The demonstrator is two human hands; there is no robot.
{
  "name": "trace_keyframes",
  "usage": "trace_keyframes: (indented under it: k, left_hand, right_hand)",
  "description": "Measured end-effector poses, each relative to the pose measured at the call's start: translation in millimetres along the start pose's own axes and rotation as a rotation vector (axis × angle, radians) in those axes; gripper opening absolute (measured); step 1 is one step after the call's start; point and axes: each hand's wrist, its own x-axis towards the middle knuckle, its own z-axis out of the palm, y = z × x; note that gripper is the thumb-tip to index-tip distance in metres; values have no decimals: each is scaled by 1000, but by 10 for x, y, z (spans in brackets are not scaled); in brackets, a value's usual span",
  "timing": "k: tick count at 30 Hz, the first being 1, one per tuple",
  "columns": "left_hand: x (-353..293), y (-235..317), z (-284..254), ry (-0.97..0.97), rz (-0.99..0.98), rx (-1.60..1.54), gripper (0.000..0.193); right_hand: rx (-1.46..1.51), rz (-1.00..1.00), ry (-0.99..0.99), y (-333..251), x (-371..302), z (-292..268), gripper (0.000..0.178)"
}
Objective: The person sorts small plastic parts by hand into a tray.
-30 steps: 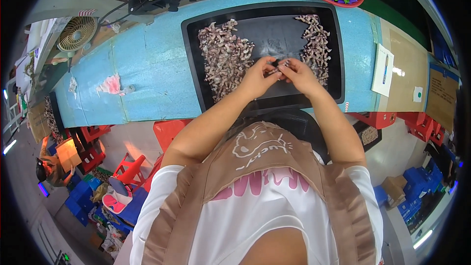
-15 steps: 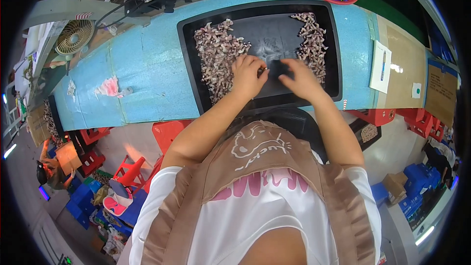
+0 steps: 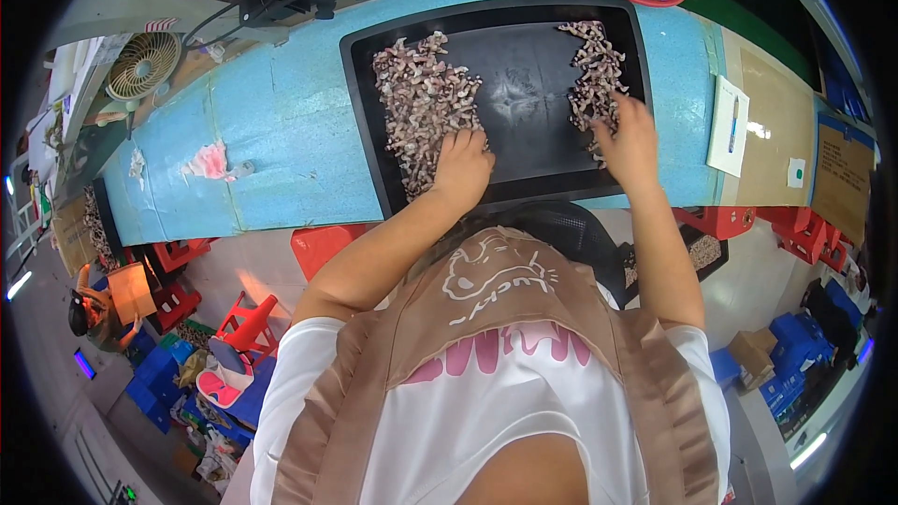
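Left hand [image 3: 465, 170] curled over little pieces [image 3: 421, 98] at left edge of tray [image 3: 524, 65], right hand [image 3: 631, 148] half-curled at right edge; can't tell if gripping. Probably light, stiffish; pinch mid-piece.

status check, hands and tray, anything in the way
Left hand at larger mottled pile; right hand at smaller pile, grips unclear. Both piles in black tray. Nothing seen blocking hands.

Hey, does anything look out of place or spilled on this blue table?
Yes: a crumpled pink-and-white scrap lies on the blue table, left of the black tray, looking like stray litter. The small pieces appear heaped inside the tray, not spilled.
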Motion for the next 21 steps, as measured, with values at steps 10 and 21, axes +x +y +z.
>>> trace_keyframes:
  k: [10,21]
  left_hand:
    - [-139,-82,-146,10,-87,-125,30]
    - [-151,-197,-210,161,-149,-531,18]
  right_hand:
    - [341,-153,-652,-674,-193,591,50]
    - [643,-277,-519,-650,-86,859,30]
